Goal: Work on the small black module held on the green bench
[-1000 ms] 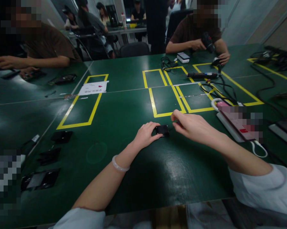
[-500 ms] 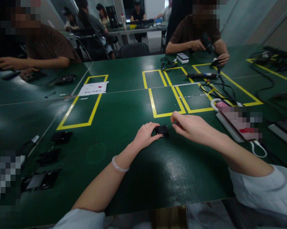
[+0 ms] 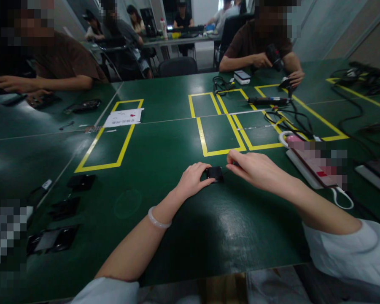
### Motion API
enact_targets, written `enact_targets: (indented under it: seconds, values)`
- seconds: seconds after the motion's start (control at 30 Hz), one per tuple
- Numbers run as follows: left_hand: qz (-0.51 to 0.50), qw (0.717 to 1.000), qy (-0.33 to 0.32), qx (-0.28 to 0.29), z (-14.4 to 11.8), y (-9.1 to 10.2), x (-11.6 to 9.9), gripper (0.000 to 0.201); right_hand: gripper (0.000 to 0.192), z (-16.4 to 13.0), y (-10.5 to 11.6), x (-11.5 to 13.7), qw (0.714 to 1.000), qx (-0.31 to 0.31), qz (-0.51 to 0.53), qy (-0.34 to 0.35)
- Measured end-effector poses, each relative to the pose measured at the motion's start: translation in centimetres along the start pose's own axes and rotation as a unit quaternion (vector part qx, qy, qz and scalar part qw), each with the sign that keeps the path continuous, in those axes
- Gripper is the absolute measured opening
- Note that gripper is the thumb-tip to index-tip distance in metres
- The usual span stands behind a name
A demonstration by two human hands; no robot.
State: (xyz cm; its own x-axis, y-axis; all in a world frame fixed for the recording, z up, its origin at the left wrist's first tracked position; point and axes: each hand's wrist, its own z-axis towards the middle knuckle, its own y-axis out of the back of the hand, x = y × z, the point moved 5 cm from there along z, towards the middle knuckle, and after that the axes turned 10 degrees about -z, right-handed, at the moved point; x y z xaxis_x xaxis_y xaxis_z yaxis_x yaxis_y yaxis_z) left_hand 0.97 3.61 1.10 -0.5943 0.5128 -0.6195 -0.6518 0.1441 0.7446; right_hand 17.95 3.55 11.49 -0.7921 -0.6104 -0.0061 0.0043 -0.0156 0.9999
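The left hand [image 3: 192, 179] lies on the green tabletop [image 3: 164, 156] with its fingers curled round the near left end of a small black part [image 3: 214, 173], pinning it flat against the surface. The right hand [image 3: 256, 169] comes in from the other side, thumb and forefinger pinched together just beyond the part's far right corner; something very small seems to sit between those fingertips, but it is too dark and tiny to name. A pale bangle [image 3: 158, 218] circles the left wrist.

The step in hand looks like fine work on the part itself: one hand steadies, the other brings a small piece or tool tip to its edge. The next move would call for the left hand to keep the part from sliding while the right hand lines up closely, since the target is small and the light is dim.

The part rests just short of the nearest yellow taped rectangle [image 3: 219, 134]. To the right lies a white power strip [image 3: 299, 166] with a cable. Well to the left, several flat black pieces [image 3: 81, 182] are set out in a row near the tabletop's edge. Across the tabletop, another person's hands [image 3: 295, 77] hold a dark tool, and a white paper sheet [image 3: 124, 117] lies by another yellow outline.
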Motion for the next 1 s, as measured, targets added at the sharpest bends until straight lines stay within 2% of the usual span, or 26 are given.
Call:
enact_targets:
  seconds: [0.17, 0.47, 0.73, 1.0]
  values:
    - [0.005, 1.000, 0.000, 0.000, 0.04, 0.03, -0.10, 0.037, 0.015, -0.14, 0.11, 0.02, 1.000, -0.010, 0.019, 0.014]
    - [0.004, 1.000, 0.004, 0.001, -0.01, 0.03, -0.10, 0.038, 0.023, -0.08, 0.08, 0.17, 0.999, 0.004, -0.034, -0.003]
    - [0.007, 1.000, 0.004, 0.003, 0.07, -0.12, -0.13, 0.038, 0.013, -0.41, 0.32, 0.17, 1.000, -0.019, 0.006, 0.022]
    - [0.011, 1.000, 0.006, 0.003, 0.04, -0.01, -0.17, 0.038, 0.021, -0.04, 0.20, 0.24, 0.999, -0.015, -0.047, -0.010]
